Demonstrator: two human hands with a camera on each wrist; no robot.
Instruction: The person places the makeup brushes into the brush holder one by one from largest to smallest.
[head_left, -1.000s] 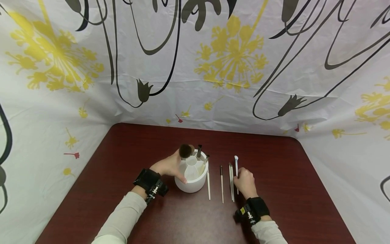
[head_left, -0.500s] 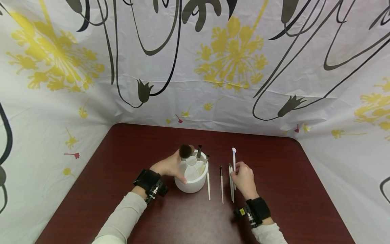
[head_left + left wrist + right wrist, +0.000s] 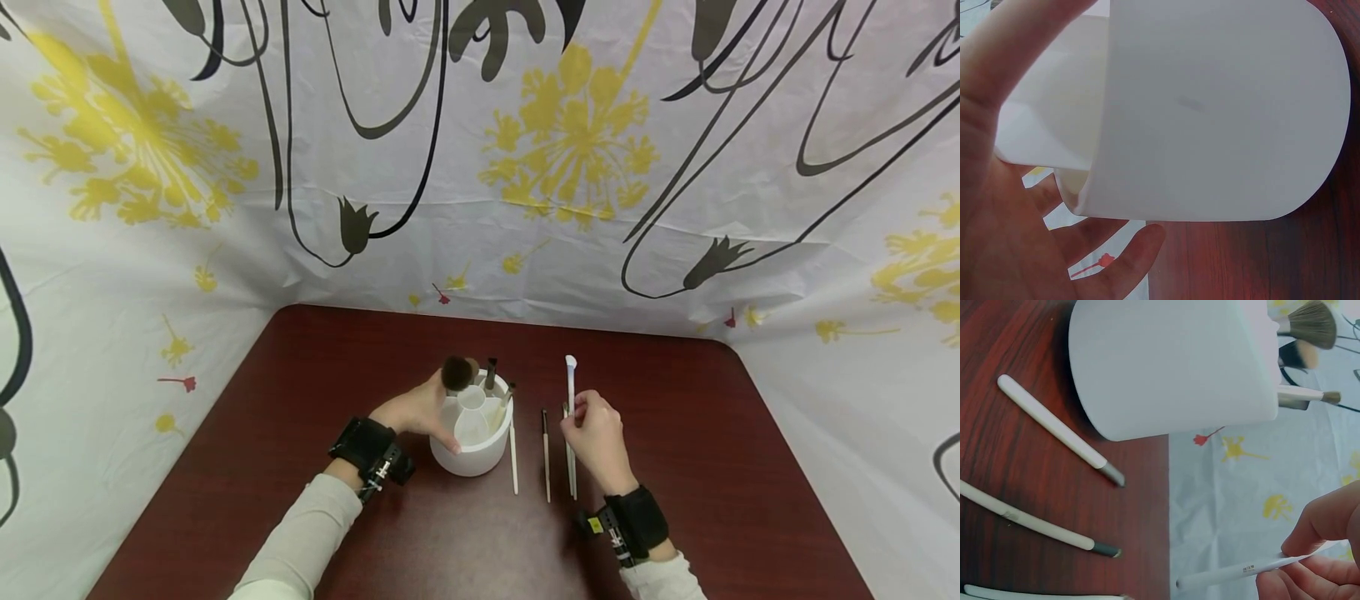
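Note:
A white round brush holder (image 3: 471, 460) with inner dividers stands upright on the table. My left hand (image 3: 420, 408) grips its left side, the thumb at the near rim and the fingers round the back, partly hidden. A fluffy dark makeup brush (image 3: 457, 373) and a few smaller brushes (image 3: 1300, 394) poke out of the top. To the right, my right hand (image 3: 599, 437) pinches a thin white makeup brush (image 3: 1229, 574) by its handle. The brush's pale tip (image 3: 572, 362) points away from me, and in the right wrist view its other end appears lifted off the table.
Between the holder and my right hand lie a white-handled brush (image 3: 1054, 422), a second brush (image 3: 1041, 526) and a close pair of brushes (image 3: 573, 483), roughly parallel. A patterned cloth (image 3: 570, 267) hangs behind the dark red table (image 3: 360, 358).
My right hand has lifted the white brush and moved it slightly left and away from me, over the pair of brushes. My left hand and the holder have stayed put.

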